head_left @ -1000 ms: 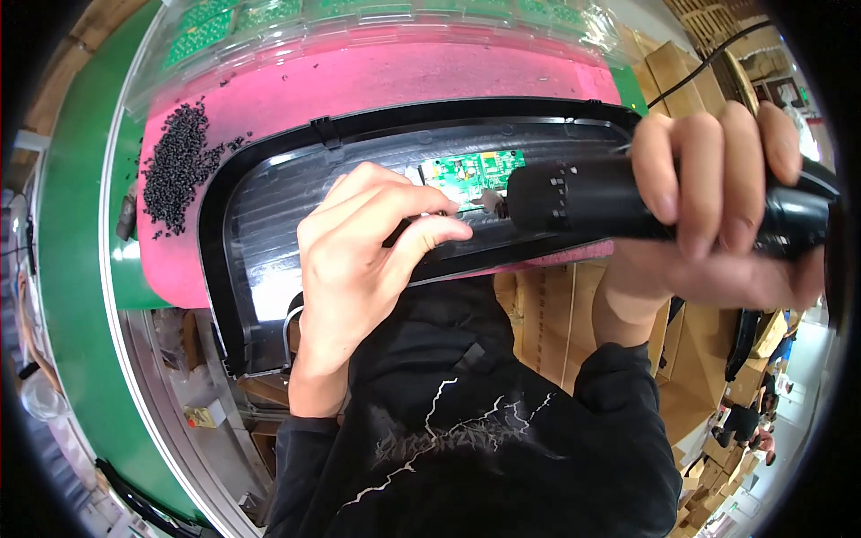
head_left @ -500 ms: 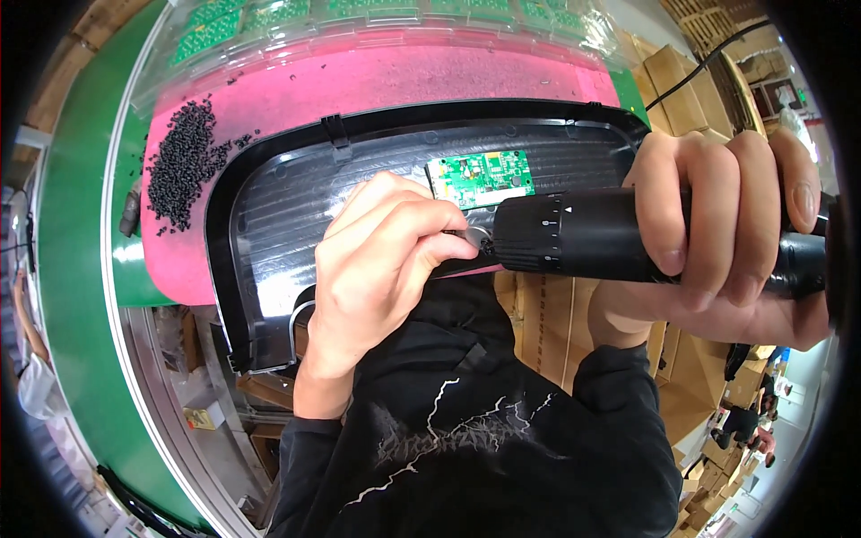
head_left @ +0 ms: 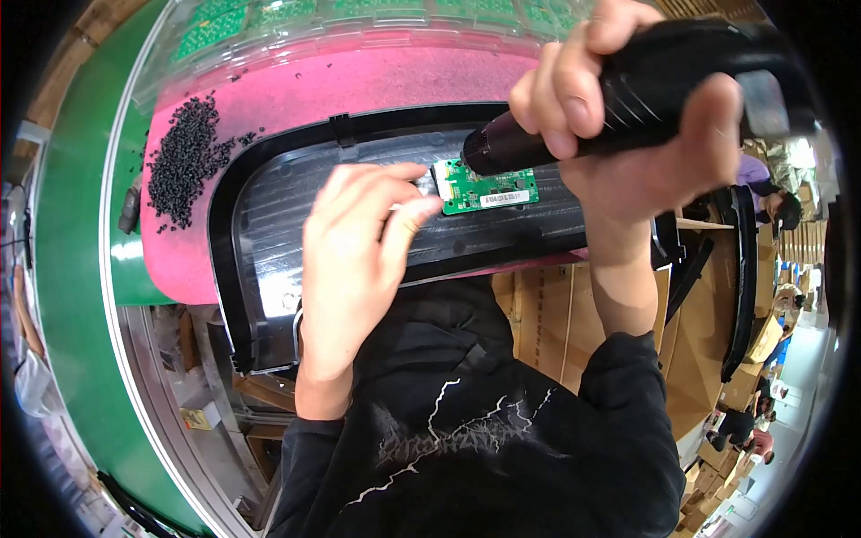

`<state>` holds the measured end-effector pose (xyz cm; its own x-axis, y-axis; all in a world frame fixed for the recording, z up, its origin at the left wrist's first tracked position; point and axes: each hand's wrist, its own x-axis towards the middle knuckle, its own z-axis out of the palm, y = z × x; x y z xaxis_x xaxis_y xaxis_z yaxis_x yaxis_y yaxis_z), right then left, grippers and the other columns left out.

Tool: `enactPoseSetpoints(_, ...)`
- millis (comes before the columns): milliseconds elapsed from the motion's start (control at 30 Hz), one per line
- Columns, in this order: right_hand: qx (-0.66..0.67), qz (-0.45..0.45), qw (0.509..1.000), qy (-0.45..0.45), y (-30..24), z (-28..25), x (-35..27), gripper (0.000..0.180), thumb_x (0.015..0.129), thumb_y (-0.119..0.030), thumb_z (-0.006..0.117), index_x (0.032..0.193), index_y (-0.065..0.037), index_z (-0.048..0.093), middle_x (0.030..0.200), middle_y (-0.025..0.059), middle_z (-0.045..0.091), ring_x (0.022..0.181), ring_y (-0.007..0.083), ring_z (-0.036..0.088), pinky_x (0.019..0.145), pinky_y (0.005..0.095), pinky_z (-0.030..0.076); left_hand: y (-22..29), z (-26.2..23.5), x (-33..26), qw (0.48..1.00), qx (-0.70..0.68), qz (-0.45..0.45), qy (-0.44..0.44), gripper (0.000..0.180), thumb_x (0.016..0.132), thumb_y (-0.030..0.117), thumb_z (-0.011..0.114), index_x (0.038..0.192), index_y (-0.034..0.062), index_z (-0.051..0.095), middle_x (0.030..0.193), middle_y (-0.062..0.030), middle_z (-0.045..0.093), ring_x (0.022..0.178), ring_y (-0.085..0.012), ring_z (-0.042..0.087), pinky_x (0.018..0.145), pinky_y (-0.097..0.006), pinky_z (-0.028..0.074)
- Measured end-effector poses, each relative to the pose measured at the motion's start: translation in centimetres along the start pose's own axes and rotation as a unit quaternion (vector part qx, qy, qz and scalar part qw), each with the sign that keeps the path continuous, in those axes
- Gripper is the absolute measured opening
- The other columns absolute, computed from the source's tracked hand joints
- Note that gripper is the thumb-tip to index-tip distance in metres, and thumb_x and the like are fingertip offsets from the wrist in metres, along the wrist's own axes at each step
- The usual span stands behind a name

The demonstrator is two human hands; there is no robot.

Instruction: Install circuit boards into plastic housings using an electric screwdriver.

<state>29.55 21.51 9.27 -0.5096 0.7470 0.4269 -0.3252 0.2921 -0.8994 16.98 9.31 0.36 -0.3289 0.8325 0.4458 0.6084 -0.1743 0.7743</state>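
My right hand point(head_left: 619, 117) is wrapped round a black power screwdriver point(head_left: 529, 143), held tilted with its nose down at the upper left part of a green circuit board point(head_left: 489, 186). The nose hides the bit and that patch of the board. The board, which bears a white label strip, lies inside a large black plastic shell point(head_left: 278, 202) with raised walls. At the board's left edge is my left hand point(head_left: 363, 233), its thumb and forefinger apart, their tips next to the board. Whether they touch it I cannot tell.
A heap of small black screws point(head_left: 184, 166) lies on the pink mat point(head_left: 386, 76) at the left. Behind the shell stand clear plastic trays point(head_left: 359, 27) of green boards. Cardboard boxes point(head_left: 556, 314) are below the table's edge, and people are in the background at right.
My right hand has raised and tilted the screwdriver, bringing its nose over the board. My left hand has left the screwdriver's tip and moved up-left to the board's left edge, its fingers spreading.
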Motion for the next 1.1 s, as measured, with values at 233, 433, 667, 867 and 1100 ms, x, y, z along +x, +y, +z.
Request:
enactPoseSetpoints(233, 0.036, 0.042, 0.998, -0.021, 0.6, 0.5, 0.3, 0.068, 0.082, -0.066, 0.064, 0.098, -0.001, 0.051, 0.059, 0.0086, 0.053, 0.044, 0.0167, 0.046, 0.046, 0.0301, 0.040, -0.8, 0.4, -0.4, 0.997, 0.011, 0.042, -0.071, 0.016, 0.081, 0.012, 0.074, 0.085, -0.0003, 0.064, 0.102, -0.0115, 0.068, 0.096, -0.0299, 0.062, 0.084, -0.040, 0.049)
enactPoseSetpoints(433, 0.073, 0.087, 0.993, -0.037, 1.7, 0.7, 0.6, 0.063, 0.083, -0.059, 0.069, 0.100, -0.001, 0.051, 0.061, 0.0095, 0.053, 0.047, 0.0174, 0.047, 0.048, 0.0294, 0.040, -0.8, 0.4, -0.5, 0.997, 0.026, 0.046, -0.062, 0.017, 0.078, 0.011, 0.075, 0.085, 0.0005, 0.064, 0.101, -0.0103, 0.068, 0.094, -0.0287, 0.062, 0.082, -0.039, 0.048)
enactPoseSetpoints(667, 0.089, 0.106, 0.984, -0.114, 2.8, 0.3, 1.5, 0.056, 0.086, -0.048, 0.071, 0.103, 0.001, 0.052, 0.061, 0.0102, 0.053, 0.048, 0.0168, 0.047, 0.044, 0.0284, 0.040, -1.1, 0.3, -0.5, 0.998, -0.006, 0.037, -0.057, 0.016, 0.078, 0.008, 0.075, 0.085, -0.0003, 0.063, 0.097, -0.0112, 0.067, 0.092, -0.0292, 0.062, 0.081, -0.040, 0.048)
enactPoseSetpoints(867, 0.113, -0.001, 0.986, -0.124, 3.4, -1.2, 1.4, 0.066, 0.088, -0.066, 0.052, 0.107, -0.003, 0.054, 0.063, 0.0004, 0.050, 0.051, 0.0125, 0.045, 0.057, 0.0309, 0.038, -0.8, 0.0, -0.7, 0.999, -0.033, -0.003, -0.022, 0.012, 0.079, 0.004, 0.073, 0.086, -0.0023, 0.065, 0.088, -0.0136, 0.069, 0.086, -0.0300, 0.064, 0.078, -0.038, 0.051)
enactPoseSetpoints(1100, 0.205, -0.037, 0.942, -0.264, -0.2, -2.1, 0.6, 0.068, 0.083, -0.068, 0.059, 0.114, -0.008, 0.053, 0.074, -0.0027, 0.054, 0.058, 0.0093, 0.051, 0.062, 0.0266, 0.041, 0.1, -0.3, -0.6, 1.000, -0.006, 0.006, 0.003, 0.012, 0.077, -0.001, 0.075, 0.086, -0.0022, 0.067, 0.081, -0.0118, 0.069, 0.080, -0.0262, 0.066, 0.072, -0.034, 0.052)
